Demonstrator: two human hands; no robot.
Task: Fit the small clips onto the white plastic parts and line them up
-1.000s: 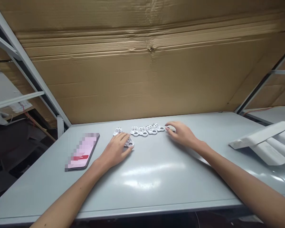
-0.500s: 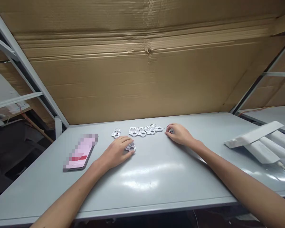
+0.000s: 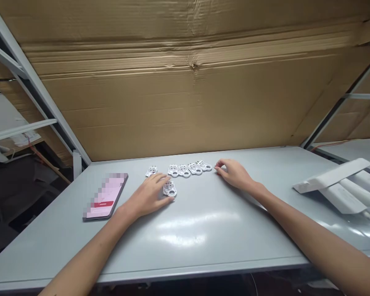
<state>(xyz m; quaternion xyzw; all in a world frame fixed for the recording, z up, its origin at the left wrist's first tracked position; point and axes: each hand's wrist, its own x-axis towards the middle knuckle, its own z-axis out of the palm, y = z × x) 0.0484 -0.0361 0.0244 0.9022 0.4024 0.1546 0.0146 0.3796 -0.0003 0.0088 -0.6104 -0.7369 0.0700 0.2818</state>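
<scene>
On the grey metal table (image 3: 203,246) lies a row of several small white perforated plates, the nearest of them (image 3: 173,170) just beyond my left hand. Another of these plates (image 3: 151,171) sits apart at the row's left end. My left hand (image 3: 148,195) rests flat on the table, its fingertips against the left side of a further white plate (image 3: 170,189). At the row's right end, my right hand (image 3: 234,174) has its fingertips gathered on a small white part (image 3: 222,167), which is mostly hidden.
A flat rectangular item with a pixelated pink face (image 3: 105,196) lies left of my left hand. White long strips (image 3: 336,183) are piled at the table's right side. A large cardboard sheet (image 3: 185,94) stands behind the table, with a grey metal frame (image 3: 33,82) at left.
My left hand has drawn back to the left, uncovering more of the white plate near its fingertips. My right hand and the row of plates have barely moved.
</scene>
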